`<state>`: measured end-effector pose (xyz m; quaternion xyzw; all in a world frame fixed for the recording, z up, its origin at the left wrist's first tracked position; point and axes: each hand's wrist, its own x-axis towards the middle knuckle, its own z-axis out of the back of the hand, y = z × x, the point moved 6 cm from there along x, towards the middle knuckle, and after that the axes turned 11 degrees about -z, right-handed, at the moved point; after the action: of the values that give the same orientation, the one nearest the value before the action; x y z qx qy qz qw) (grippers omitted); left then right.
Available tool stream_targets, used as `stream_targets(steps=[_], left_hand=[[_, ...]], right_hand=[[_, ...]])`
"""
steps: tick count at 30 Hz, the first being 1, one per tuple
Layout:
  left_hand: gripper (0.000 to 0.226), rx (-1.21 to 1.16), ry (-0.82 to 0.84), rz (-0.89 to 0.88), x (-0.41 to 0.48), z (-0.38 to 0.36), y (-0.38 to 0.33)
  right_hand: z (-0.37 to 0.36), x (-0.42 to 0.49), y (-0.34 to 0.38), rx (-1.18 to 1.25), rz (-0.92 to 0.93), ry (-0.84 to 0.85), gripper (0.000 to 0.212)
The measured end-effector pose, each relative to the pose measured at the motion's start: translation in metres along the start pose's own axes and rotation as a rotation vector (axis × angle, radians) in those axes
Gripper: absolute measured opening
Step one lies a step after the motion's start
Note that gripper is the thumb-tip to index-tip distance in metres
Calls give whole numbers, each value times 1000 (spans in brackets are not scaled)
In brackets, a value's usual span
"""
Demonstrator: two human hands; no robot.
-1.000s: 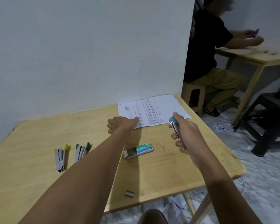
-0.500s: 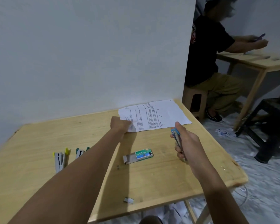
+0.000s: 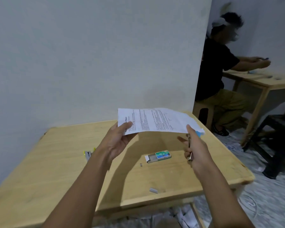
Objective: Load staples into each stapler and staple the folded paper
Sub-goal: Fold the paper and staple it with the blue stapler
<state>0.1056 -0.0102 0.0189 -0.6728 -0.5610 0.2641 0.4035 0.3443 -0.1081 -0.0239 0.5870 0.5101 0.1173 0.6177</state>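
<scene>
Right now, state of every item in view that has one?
paper: held above the table, pinched at its left edge by left hand.
blue stapler: gripped in right hand, at the paper's right corner; open or shut unclear.
staple box: flat on table, tray slid partly out.
yellow stapler: lying on table, partly hidden behind left forearm.
staple strip: loose on table near front edge.

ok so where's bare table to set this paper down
Bare: the back strip of the table by the wall, under the paper the left hand holds up, and the wide left part beyond the yellow stapler. Crowded: the middle, with the staple box and two loose staple strips, near the right hand gripping the blue stapler.
</scene>
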Motion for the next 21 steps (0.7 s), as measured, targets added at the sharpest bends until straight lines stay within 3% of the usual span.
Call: stream_targets(steps=[3, 8, 10, 13, 15, 18, 21], left_hand=[[29, -25, 0, -10, -22, 15, -12], [11, -163, -81, -30, -45, 28, -20], [29, -305, -103, -54, -52, 27, -23], [78, -601, -72, -92, -60, 26, -16], [90, -731, -4, -118, -65, 22, -13], [72, -714, 111, -139, -70, 12, -14], [41, -776, 33, -65, -73, 18, -6]], right_hand=[[-8, -5, -5, 217, -15, 56, 26], [-24, -21, -8, 123, 116, 9, 19], [-30, -29, -11, 131, 155, 12, 20], [-38, -36, -19, 168, 138, 46, 23], [-44, -38, -25, 211, 96, 101, 20], [-51, -42, -35, 248, 50, 159, 15], [-53, -46, -44, 117, 83, 129, 16]])
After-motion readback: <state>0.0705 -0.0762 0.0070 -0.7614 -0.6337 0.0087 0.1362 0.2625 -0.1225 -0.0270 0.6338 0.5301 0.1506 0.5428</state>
